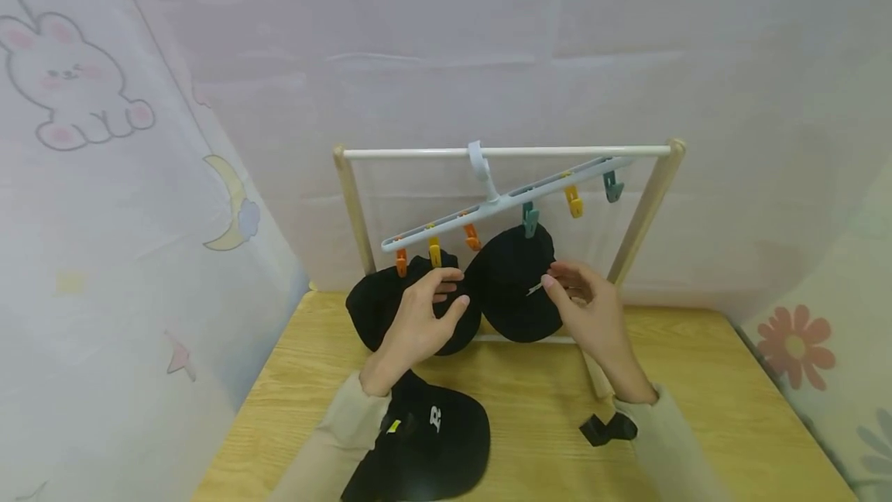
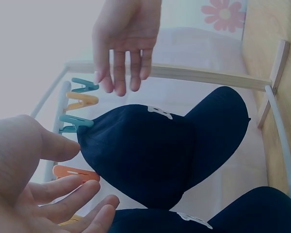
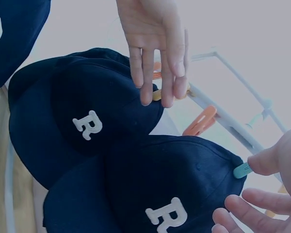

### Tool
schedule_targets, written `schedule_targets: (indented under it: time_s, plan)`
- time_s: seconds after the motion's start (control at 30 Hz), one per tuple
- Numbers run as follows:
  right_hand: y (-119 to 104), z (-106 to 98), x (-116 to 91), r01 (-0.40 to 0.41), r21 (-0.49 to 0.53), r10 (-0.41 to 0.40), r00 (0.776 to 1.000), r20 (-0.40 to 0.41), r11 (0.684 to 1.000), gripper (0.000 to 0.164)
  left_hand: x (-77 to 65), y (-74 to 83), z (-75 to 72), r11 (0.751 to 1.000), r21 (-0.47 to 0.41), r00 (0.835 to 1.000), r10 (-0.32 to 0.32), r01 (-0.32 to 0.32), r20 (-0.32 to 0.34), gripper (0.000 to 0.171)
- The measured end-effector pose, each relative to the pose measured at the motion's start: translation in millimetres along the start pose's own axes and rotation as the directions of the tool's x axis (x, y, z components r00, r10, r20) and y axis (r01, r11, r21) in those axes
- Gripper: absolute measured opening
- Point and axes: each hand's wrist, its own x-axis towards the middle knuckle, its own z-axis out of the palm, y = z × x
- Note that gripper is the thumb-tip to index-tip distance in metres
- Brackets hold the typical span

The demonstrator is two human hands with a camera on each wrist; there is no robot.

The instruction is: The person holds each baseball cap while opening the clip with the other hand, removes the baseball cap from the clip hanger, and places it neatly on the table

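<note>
Both hands hold nothing. My left hand [image 1: 421, 314] hovers before the black caps on the left, fingers loosely bent and thumb apart. To the right of the middle cap [image 1: 514, 281] is my right hand [image 1: 591, 308], with relaxed fingers close to the cap's side. That cap hangs by its crown from a teal clip [image 1: 530, 221], brim downward; a white R [image 3: 167, 213] shows on its front. Beside it, another cap [image 3: 85, 104] hangs at a yellow clip [image 1: 435, 252]. The pale hanger [image 1: 495, 204] tilts, its left end lower.
A wood-and-white rack [image 1: 578, 151] carries the hanger. Further right on the hanger are a yellow clip [image 1: 574, 201] and a teal clip [image 1: 613, 187]. On the wooden table [image 1: 536, 424] in front lie a black cap [image 1: 453, 440] and a small black object [image 1: 608, 430].
</note>
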Motion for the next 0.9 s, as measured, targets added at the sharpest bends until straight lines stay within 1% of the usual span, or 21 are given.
schedule_targets:
  time_s: [0.13,0.3,0.43,0.53,0.67,0.9]
  plan:
    - [-4,-1,7,0.022,0.004,-0.022,1.000,-0.007,1.000,0.027,2.8,-0.3,0.4,1.000,-0.006,1.000,-0.003,0.003,0.000,0.042]
    - [-8,-2,14,0.041,-0.027,-0.041,0.999,-0.017,0.999,0.030,7.1,1.3,1.6,1.000,-0.009,1.000,-0.003,0.003,0.002,0.044]
    - [-7,-3,18,0.052,-0.053,-0.052,0.999,-0.005,0.997,0.033,9.9,0.8,3.6,1.000,-0.017,1.000,0.009,-0.010,-0.008,0.043]
    - [-6,-3,22,0.054,-0.048,-0.054,0.999,0.001,0.997,0.034,12.0,-0.5,6.6,1.000,-0.013,1.000,0.022,-0.022,-0.011,0.043]
    - [-8,-2,28,0.060,-0.037,-0.060,0.998,-0.013,0.998,0.034,14.1,-1.1,11.0,1.000,0.005,0.999,0.030,-0.030,-0.018,0.045]
    - [-7,-1,38,0.054,-0.085,-0.056,0.998,-0.026,0.995,0.039,18.0,-1.5,18.3,1.000,0.008,0.999,0.018,-0.018,-0.028,0.049]
